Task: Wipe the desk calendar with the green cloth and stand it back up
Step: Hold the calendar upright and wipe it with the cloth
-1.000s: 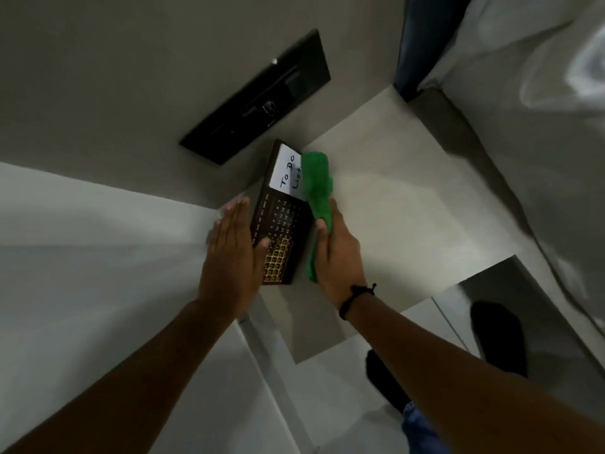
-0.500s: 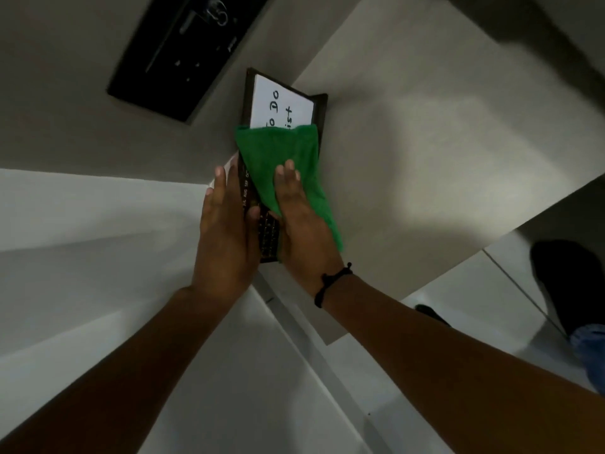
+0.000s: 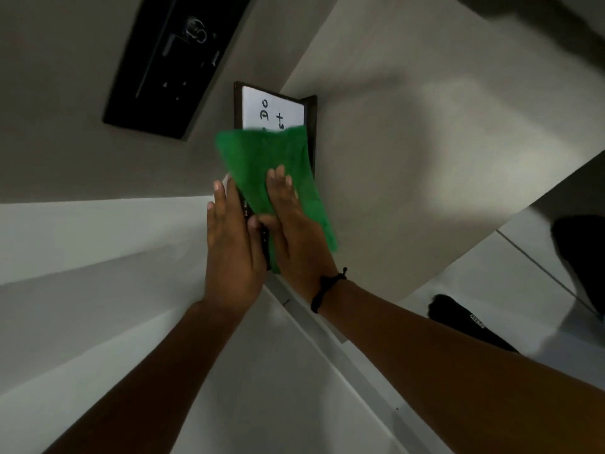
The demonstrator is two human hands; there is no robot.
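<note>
Two hands meet over the desk calendar (image 3: 274,108), which lies flat on the tabletop (image 3: 409,142) with its long axis running away from the person. Nearest, the left hand (image 3: 230,244) braces the calendar's near-left edge, fingers flat and open. Beside it, the right hand (image 3: 289,231) presses the green cloth (image 3: 262,158) open-palmed onto the face. Beyond the cloth, only the white note end shows, likely the next stretch to wipe.
</note>
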